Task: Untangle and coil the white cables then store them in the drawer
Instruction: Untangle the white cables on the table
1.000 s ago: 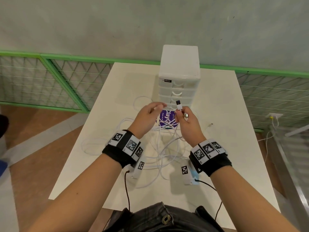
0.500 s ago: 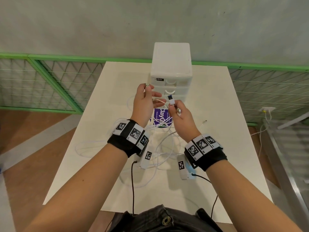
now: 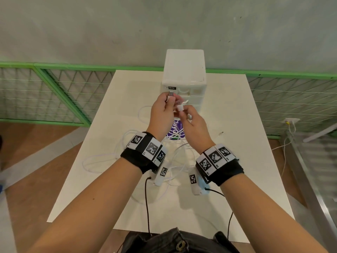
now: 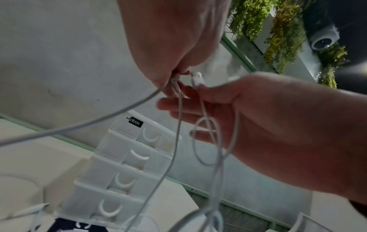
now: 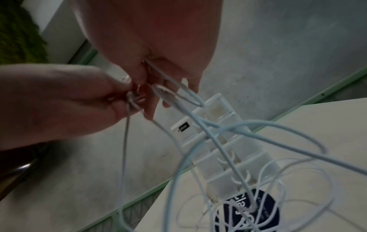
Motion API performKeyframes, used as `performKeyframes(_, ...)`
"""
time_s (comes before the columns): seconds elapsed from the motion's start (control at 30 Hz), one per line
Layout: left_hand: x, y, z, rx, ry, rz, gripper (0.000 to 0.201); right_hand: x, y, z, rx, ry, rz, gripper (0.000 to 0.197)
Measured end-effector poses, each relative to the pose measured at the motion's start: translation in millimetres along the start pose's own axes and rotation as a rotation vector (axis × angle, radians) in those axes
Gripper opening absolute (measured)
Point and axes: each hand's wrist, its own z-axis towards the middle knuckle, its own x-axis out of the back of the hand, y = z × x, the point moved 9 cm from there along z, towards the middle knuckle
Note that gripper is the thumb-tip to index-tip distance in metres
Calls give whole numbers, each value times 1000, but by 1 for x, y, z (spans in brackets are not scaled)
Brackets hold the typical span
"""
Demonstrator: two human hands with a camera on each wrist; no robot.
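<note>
Two hands are raised close together above the white table (image 3: 116, 125), in front of the white drawer unit (image 3: 184, 70) that stands at the table's far side with its small drawers all closed. The left hand (image 3: 162, 112) pinches a cable end between thumb and fingers, its metal USB plug (image 3: 170, 93) pointing up above the fingertips, and a strand runs down from that pinch in the left wrist view. The right hand (image 3: 193, 125) holds another white connector (image 3: 180, 107) at its fingertips, just beside the left hand; its other fingers are loosely curled with a small loop of cable hanging across them (seen best from the left wrist camera). From both hands the white cables (image 3: 175, 161) drop in crossing strands to a tangle lying on the table between and under the wrists, with wider loops spreading to the left. Part of the tangle lies over a round dark-blue sticker (image 3: 176, 129) on the table just in front of the drawer unit. One loose cable end (image 3: 221, 133) lies apart to the right.
</note>
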Motion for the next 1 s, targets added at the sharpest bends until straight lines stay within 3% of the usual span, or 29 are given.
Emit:
performKeyframes(0.13, 0, 3, -9, 44, 7, -46, 22, -16, 2, -8, -84, -78, 145, 15)
performKeyframes(0.23, 5, 3, -15, 49, -17, -110, 22, -13, 2, -13, -32, -93, 92, 15)
performKeyframes(0.37, 24, -11, -26, 84, 109, -159, 22, -5, -4, -18, 15, -111, 22, 21)
performKeyframes(0.57, 34, -10, -44, 41, 217, -122, 21, -1, 8, -22, -71, -93, -78, 23)
performKeyframes(0.73, 20, -5, -47, 96, 131, -152, 26, -1, 6, -24, -37, -108, -133, 24)
performKeyframes(0.9, 20, -11, -44, 139, 144, -180, 25, 10, 1, -21, -17, 39, -29, 16)
performKeyframes(1.0, 10, -16, -41, 210, 118, -246, 23, 5, -10, -20, -3, 58, 5, 24)
